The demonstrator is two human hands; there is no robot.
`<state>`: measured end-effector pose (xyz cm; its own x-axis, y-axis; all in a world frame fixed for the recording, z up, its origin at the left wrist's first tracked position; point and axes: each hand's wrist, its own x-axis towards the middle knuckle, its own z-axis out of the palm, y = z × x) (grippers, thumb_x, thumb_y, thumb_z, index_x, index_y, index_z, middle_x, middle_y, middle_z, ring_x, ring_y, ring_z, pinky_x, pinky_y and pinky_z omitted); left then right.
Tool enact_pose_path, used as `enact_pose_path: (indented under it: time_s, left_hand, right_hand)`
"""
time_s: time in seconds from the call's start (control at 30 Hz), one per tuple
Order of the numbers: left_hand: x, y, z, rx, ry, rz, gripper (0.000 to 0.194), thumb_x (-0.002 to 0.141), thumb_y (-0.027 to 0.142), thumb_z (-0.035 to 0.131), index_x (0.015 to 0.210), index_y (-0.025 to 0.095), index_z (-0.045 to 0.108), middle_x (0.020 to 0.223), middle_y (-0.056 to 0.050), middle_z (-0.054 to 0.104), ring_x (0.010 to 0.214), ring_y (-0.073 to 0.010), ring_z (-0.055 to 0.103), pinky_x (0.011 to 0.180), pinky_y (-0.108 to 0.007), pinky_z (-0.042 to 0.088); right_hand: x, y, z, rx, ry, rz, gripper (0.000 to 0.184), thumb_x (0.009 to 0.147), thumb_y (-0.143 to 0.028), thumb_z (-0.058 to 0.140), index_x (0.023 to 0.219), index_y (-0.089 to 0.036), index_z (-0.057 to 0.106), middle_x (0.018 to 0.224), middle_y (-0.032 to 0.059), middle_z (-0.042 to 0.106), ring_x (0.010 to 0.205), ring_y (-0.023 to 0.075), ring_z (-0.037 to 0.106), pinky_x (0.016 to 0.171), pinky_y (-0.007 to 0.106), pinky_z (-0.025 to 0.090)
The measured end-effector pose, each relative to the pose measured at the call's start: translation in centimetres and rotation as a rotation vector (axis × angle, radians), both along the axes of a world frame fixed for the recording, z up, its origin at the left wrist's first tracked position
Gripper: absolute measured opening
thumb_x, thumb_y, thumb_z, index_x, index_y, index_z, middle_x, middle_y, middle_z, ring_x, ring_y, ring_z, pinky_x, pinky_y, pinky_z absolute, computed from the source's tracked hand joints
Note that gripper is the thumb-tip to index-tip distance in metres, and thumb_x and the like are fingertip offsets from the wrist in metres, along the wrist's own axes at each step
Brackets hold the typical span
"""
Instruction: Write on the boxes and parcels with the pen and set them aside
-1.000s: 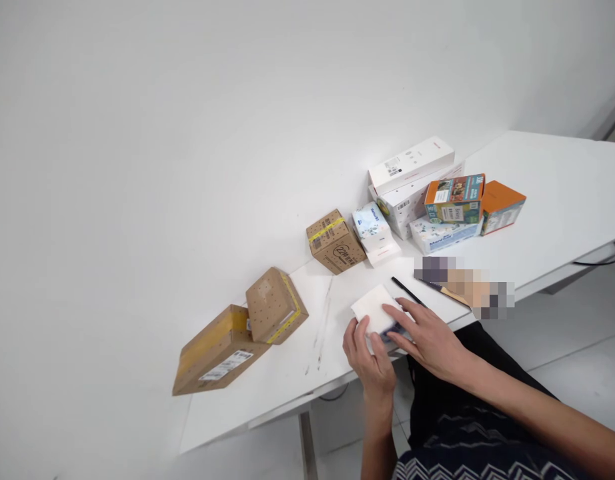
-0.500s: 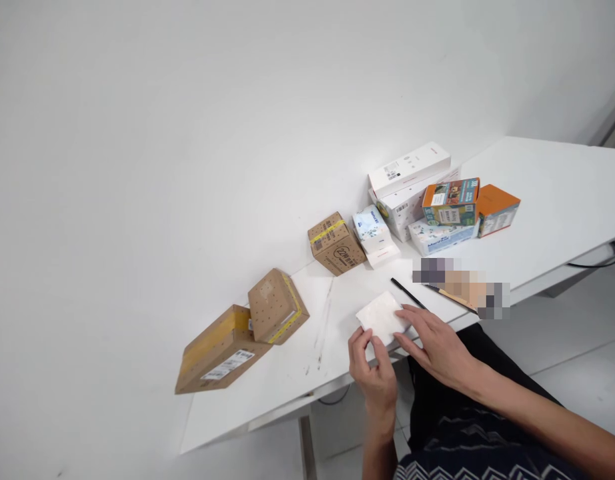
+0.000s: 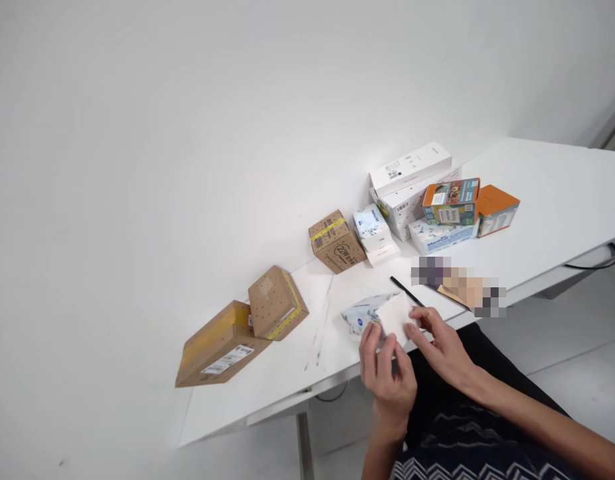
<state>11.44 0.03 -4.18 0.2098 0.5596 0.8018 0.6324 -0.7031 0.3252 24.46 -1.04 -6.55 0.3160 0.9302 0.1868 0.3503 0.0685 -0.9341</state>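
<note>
A tissue pack point(image 3: 360, 316) with a pale blue pattern is tilted near the table's front edge, its patterned side showing. At its right end is a white squarish face point(image 3: 395, 316); whether that is the tissues or a loose sheet, I cannot tell. My left hand point(image 3: 386, 373) grips it at the lower near edge, fingers bent. The fingers of my right hand point(image 3: 440, 340) pinch the white face's right edge. A black pen point(image 3: 406, 291) lies just beyond my right hand, partly beside a blurred-out flat item point(image 3: 455, 287).
Two brown cartons point(image 3: 222, 347) point(image 3: 277, 303) stand at the left, a smaller brown carton point(image 3: 336, 243) at the wall. Near it are a blue-white pack point(image 3: 371, 223), stacked white boxes point(image 3: 410, 167), orange boxes point(image 3: 450, 201) point(image 3: 500, 208) and another tissue pack point(image 3: 440, 239). The wall bounds the table point(image 3: 267, 387).
The tissue pack has tipped, so its blue-patterned side now shows to the left of the white face. Both hands have shifted slightly right with it, and my left hand has turned.
</note>
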Motion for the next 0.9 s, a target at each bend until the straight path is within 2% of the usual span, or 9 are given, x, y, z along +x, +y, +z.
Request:
enact_pose_path:
  time_s: [0.1,0.23,0.3,0.37,0.43,0.5,0.7,0.8,0.9]
  left_hand:
    - [0.5,-0.2,0.5,0.014,0.024,-0.032,0.03,0.079,-0.001,0.057,0.106,0.011,0.061,0.115,-0.016,0.062,0.117,-0.027,0.057,0.092,-0.042,0.054]
    - [0.4,-0.3,0.5,-0.034,-0.017,-0.031,0.029,0.081,0.001,0.056,0.107,0.012,0.062,0.117,-0.016,0.061,0.115,-0.0258,0.058,0.09,-0.04,0.055]
    - [0.1,-0.2,0.3,-0.085,-0.063,-0.02,0.029,0.082,0.002,0.055,0.108,0.012,0.062,0.117,-0.016,0.06,0.112,-0.0239,0.06,0.087,-0.037,0.056]
    - [-0.2,0.1,0.0,-0.153,-0.104,0.003,0.027,0.084,0.003,0.054,0.108,0.013,0.062,0.115,-0.015,0.059,0.109,-0.0215,0.06,0.083,-0.032,0.057]
    - [-0.5,0.5,-0.3,-0.198,-0.109,0.045,0.024,0.086,0.006,0.053,0.106,0.013,0.064,0.112,-0.015,0.059,0.106,-0.0202,0.061,0.081,-0.031,0.057]
    - [-0.8,1.0,-0.5,-0.202,-0.082,0.089,0.022,0.087,0.008,0.052,0.104,0.013,0.065,0.112,-0.015,0.059,0.106,-0.0204,0.06,0.082,-0.031,0.057]
    - [-1.2,1.6,-0.3,-0.131,0.18,0.122,0.025,0.089,0.01,0.05,0.11,0.013,0.063,0.118,-0.015,0.061,0.123,-0.0268,0.05,0.098,-0.045,0.047]
    - [-0.7,1.6,0.3,-0.156,0.341,0.128,0.032,0.09,0.011,0.047,0.121,0.013,0.058,0.124,-0.013,0.061,0.133,-0.0286,0.041,0.108,-0.051,0.036]
    - [0.1,1.3,1.2,-0.208,0.502,0.148,0.041,0.092,0.013,0.043,0.132,0.014,0.05,0.137,-0.011,0.054,0.137,-0.028,0.036,0.113,-0.053,0.029]
  right_hand:
    - [0.0,0.0,-0.3,-0.044,0.073,-0.016,0.023,0.091,-0.044,0.048,0.099,-0.023,0.049,0.084,0.0017,0.058,0.069,0.015,0.055,0.048,0.024,0.044]
    - [0.4,-0.1,0.1,0.026,0.054,-0.029,0.021,0.092,-0.04,0.049,0.105,-0.023,0.048,0.093,0.0038,0.057,0.073,0.0148,0.055,0.046,0.022,0.044]
    - [0.5,-0.1,0.5,0.125,-0.019,-0.035,0.018,0.092,-0.035,0.049,0.106,-0.023,0.048,0.1,0.0057,0.057,0.081,0.0159,0.056,0.055,0.023,0.049]
    - [0.6,0.1,0.8,0.224,-0.13,-0.031,0.017,0.092,-0.03,0.05,0.107,-0.023,0.05,0.105,0.0075,0.055,0.091,0.0181,0.056,0.07,0.029,0.052]
    - [0.5,0.4,0.9,0.291,-0.241,-0.01,0.019,0.092,-0.026,0.051,0.111,-0.022,0.05,0.107,0.0091,0.053,0.099,0.0204,0.055,0.082,0.035,0.052]
    - [0.2,0.7,0.8,0.322,-0.326,0.015,0.025,0.091,-0.023,0.051,0.116,-0.021,0.05,0.109,0.0109,0.052,0.103,0.022,0.054,0.087,0.038,0.051]
    - [-0.3,1.1,0.2,0.351,-0.416,0.043,0.032,0.091,-0.021,0.052,0.123,-0.019,0.049,0.116,0.0141,0.051,0.107,0.024,0.054,0.089,0.04,0.052]
    - [-0.1,1.2,0.1,0.355,-0.428,0.049,0.034,0.091,-0.021,0.05,0.125,-0.02,0.049,0.117,0.014,0.053,0.107,0.0244,0.055,0.088,0.041,0.052]
    - [0.0,1.2,0.0,0.35,-0.404,0.065,0.036,0.092,-0.019,0.047,0.128,-0.022,0.048,0.118,0.0131,0.054,0.109,0.0239,0.055,0.09,0.042,0.052]
